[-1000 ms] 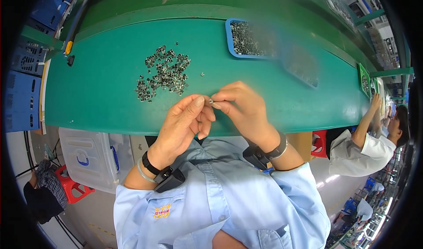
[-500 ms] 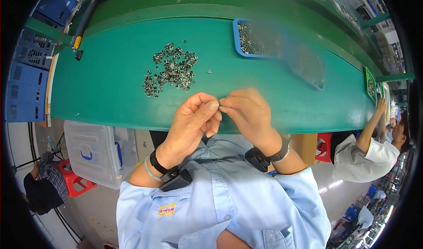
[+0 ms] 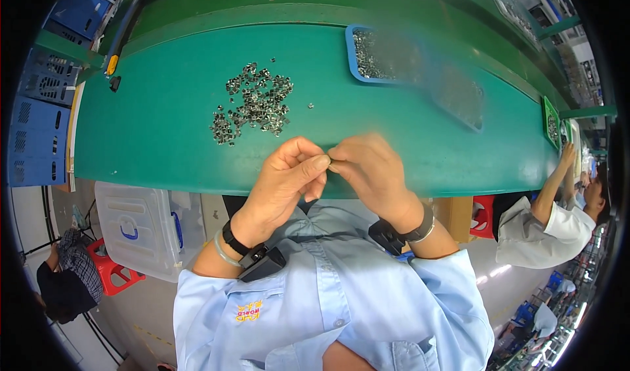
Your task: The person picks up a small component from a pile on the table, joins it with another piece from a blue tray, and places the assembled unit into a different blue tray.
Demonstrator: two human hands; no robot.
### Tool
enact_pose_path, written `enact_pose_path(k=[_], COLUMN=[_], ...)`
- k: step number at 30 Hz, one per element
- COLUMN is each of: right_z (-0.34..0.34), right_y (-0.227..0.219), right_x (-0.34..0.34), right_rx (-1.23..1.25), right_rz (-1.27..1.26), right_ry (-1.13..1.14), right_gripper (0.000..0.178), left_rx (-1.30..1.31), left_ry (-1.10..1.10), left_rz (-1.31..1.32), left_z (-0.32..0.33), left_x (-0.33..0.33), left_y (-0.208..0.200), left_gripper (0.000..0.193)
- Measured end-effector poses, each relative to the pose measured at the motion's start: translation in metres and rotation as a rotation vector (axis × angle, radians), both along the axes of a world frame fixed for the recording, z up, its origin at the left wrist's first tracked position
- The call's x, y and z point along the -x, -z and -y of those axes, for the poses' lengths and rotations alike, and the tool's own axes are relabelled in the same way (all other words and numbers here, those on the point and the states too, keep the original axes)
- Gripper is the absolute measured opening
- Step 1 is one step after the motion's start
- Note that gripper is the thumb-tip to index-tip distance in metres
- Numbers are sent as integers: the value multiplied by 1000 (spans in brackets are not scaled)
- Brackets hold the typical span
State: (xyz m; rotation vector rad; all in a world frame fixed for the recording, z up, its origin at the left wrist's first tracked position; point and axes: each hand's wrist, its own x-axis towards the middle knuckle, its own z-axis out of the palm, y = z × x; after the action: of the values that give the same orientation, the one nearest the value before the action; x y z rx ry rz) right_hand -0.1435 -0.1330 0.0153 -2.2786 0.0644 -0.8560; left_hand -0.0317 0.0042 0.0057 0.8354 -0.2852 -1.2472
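Over the near edge of the green table (image 3: pixel 164 135), my left hand (image 3: pixel 289 177) and my right hand (image 3: pixel 373 174) meet at the fingertips. Thumb and forefinger of each hand are pinched together. Whatever sits between them is tiny and mostly covered by the fingers, so I cannot name it. Beyond my left hand lies a loose heap of small shiny metal parts (image 3: pixel 259 102). One single metal part (image 3: pixel 310 106) rests to the right of that heap, apart from it.
A blue tray (image 3: pixel 352 62) of small metal parts stands at the back right, partly blurred by a smear. A green tray (image 3: pixel 550 118) lies at the far right near a co-worker (image 3: pixel 545 233). A lidded clear plastic box (image 3: pixel 134 223) stands left below the table.
My hands remain joined at almost the same spot, with only a slight shift of the fingertips. The dark bit that showed between them is now more covered.
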Motion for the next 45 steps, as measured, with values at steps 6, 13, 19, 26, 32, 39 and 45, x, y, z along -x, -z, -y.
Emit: enact_pose_path(k=[6,13,19,26,32,39,45], right_z=[0,-11,-12,-7,-1,40,104], right_y=[-5,6,0,-4,-8,-13,-17], right_x=[1,3,1,-1,-1,-7,-30], right_rx=[-117,-656,-475,-223,-30,165,298], right_rz=[-16,43,49,34,-24,-59,-155], right_ry=[-54,-113,-87,-50,-21,69,351], right_gripper=[16,14,11,14,17,10,7], left_rx=[-1,158,165,111,66,-15,-30], left_ry=[-17,21,33,40,59,48,-39], left_rz=[0,-279,-273,-207,-170,-129,-140], left_z=[-3,0,-2,-3,-1,1,-13], left_x=[0,13,11,6,-1,-3,-14], left_y=[-15,-2,1,-5,3,2,5], left_gripper=[13,17,17,17,17,19,18])
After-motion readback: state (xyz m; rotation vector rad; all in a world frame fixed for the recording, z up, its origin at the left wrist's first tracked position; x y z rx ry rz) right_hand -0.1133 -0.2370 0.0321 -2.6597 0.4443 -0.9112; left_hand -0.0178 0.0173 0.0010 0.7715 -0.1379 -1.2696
